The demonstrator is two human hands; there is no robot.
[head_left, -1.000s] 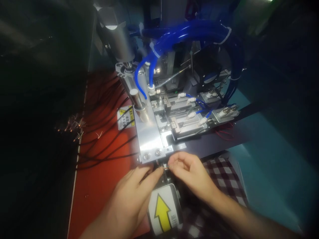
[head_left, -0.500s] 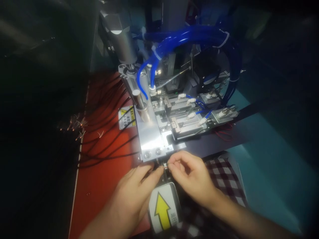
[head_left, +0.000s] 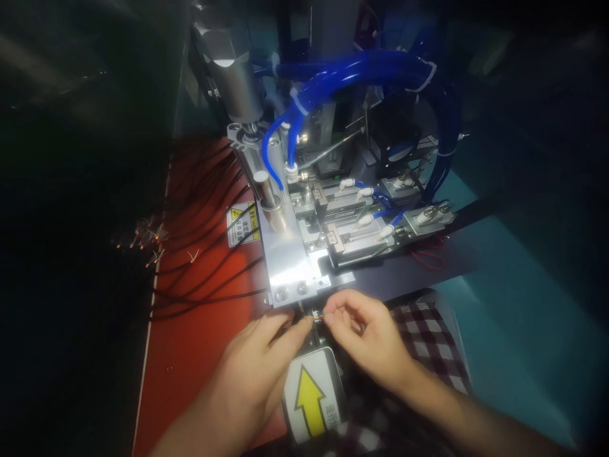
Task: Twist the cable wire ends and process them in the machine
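A thin wire spans the small gap between the two hands, just before the front edge of the metal plate. The right hand seems pinched on it; the left hand has its thumb at the other end, but whether its fingers close cannot be told. So fine a strand could slip or bend under an uneven pull, and fingertips this near could be nipped if the plate moved. No container can be made out.

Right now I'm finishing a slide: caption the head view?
Left hand and right hand at a thin copper-coloured strand, before a pneumatic fixture with blue tubing.
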